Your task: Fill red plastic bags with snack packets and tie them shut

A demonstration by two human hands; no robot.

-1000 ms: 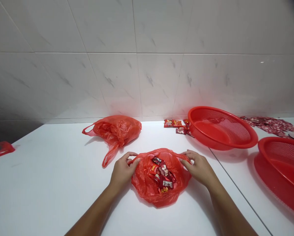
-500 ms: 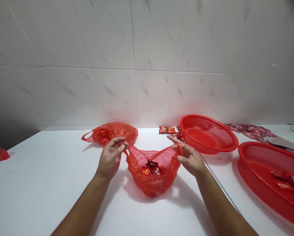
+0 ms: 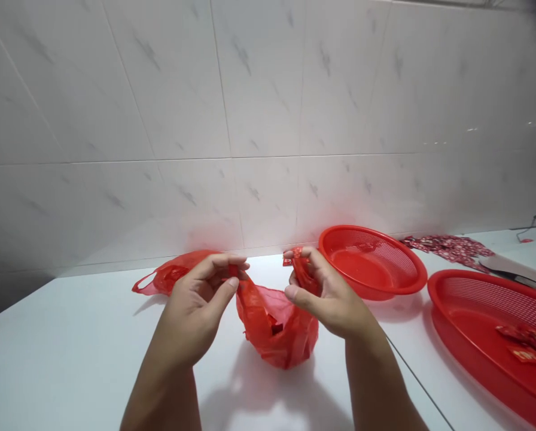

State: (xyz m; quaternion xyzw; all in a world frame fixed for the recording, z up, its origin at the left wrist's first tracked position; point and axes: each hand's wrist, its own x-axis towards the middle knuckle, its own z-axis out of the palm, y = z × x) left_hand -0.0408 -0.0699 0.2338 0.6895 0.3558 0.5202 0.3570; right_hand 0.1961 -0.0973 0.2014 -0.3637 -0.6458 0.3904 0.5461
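Note:
My left hand (image 3: 196, 305) pinches one handle of a thin red plastic bag (image 3: 274, 329) between thumb and fingers. My right hand (image 3: 328, 293) grips the other handle, gathered into a twist, in its fingertips. The two hands are close together above the bag, which sags between them with its opening pulled nearly closed. Wrapped sweets inside are mostly hidden, with only a dark bit showing through the gap. The bag's bottom rests on the white table (image 3: 70, 353).
A second red plastic bag (image 3: 171, 273) lies behind my left hand. To the right stand a round red mesh basket (image 3: 371, 260) and a larger red oval basket (image 3: 469, 305) holding red packets (image 3: 521, 341). Patterned red wrappers (image 3: 447, 248) lie behind, against the tiled wall (image 3: 259, 120).
My hands have drawn the bag's handles up and together, narrowing its opening and hiding most sweets. The view has tilted upward, so the table sits lower in the frame.

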